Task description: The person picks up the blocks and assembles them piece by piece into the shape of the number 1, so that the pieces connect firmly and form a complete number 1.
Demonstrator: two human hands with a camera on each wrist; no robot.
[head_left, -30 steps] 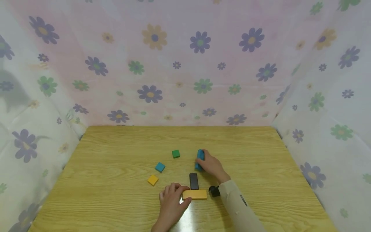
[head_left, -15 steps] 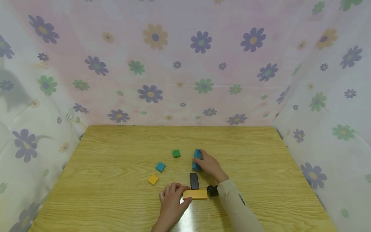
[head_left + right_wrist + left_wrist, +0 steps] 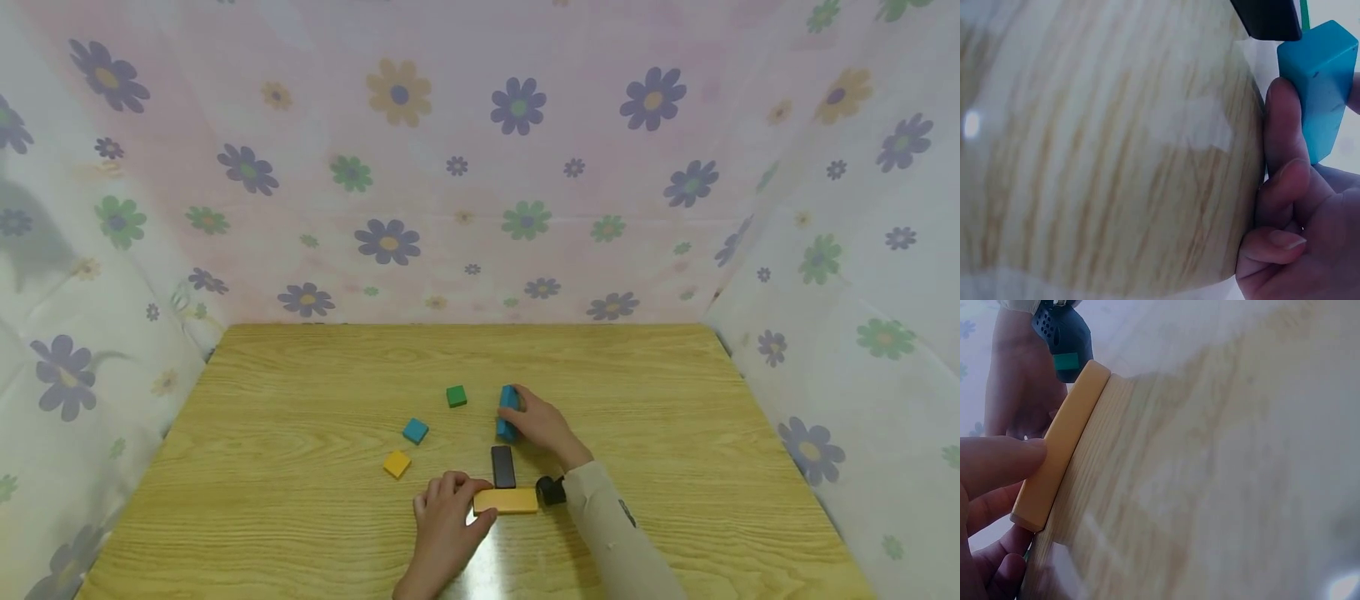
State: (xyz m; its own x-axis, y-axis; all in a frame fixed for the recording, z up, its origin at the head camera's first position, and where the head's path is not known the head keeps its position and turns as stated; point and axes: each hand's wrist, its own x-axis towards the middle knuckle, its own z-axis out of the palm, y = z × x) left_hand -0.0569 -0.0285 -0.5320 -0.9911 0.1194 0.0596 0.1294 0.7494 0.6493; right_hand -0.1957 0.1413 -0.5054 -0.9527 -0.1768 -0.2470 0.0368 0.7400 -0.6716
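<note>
My left hand (image 3: 447, 521) pinches the left end of a long yellow-orange block (image 3: 513, 501) between thumb and fingers. This block lies flat on the table, its long side running left to right. A black rectangular block (image 3: 503, 467) meets its far side and points away from me. Farther back, my right hand (image 3: 546, 427) holds a blue oblong block (image 3: 507, 413) by its sides, thumb on the left. In the right wrist view, the blue block (image 3: 1319, 81) sits between thumb and finger, while the other fingers curl near the tabletop; a corner of the black block (image 3: 1269, 19) shows beside it.
Three small flat pieces lie to the left on the wood-grain table (image 3: 285, 500): one green (image 3: 456, 396), one blue (image 3: 416, 431), one yellow (image 3: 397, 463). A black wrist camera (image 3: 551, 491) hangs by the right sleeve. Flowered cloth (image 3: 480, 167) stands behind and at both sides.
My right hand has shifted slightly left with the blue block, mostly in the first half second. The left hand and the yellow-orange block stay in place.
</note>
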